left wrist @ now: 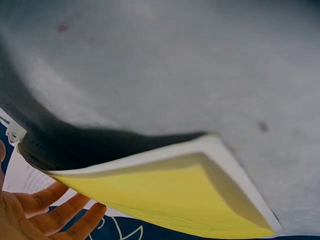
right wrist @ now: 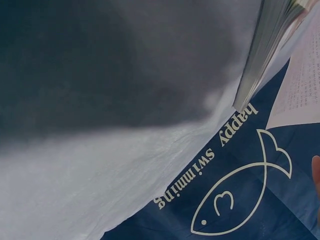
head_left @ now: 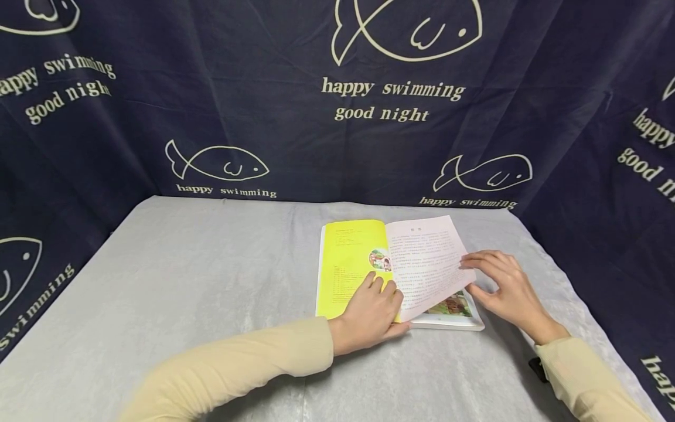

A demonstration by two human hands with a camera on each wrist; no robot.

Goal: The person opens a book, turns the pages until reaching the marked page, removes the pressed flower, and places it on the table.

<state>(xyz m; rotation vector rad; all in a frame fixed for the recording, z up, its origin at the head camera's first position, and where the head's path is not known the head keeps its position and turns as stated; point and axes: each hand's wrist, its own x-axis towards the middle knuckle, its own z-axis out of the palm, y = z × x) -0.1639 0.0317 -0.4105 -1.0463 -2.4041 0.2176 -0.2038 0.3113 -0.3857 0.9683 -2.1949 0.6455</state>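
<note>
A book lies open on the table, a bright yellow page on its left and a pale pink printed page on its right. My left hand rests on the yellow page near the spine, fingers extended and thumb at the lower edge. In the left wrist view, those fingers reach across the book's edge. At the pink page's right side, my right hand pinches the edge between thumb and fingers. That page is raised at its lower right corner, uncovering a colour picture on the page below.
A grey cloth covers the table. Dark blue curtains with white fish drawings and lettering surround it at the back and sides. A thick stack of pages shows edge-on in the right wrist view.
</note>
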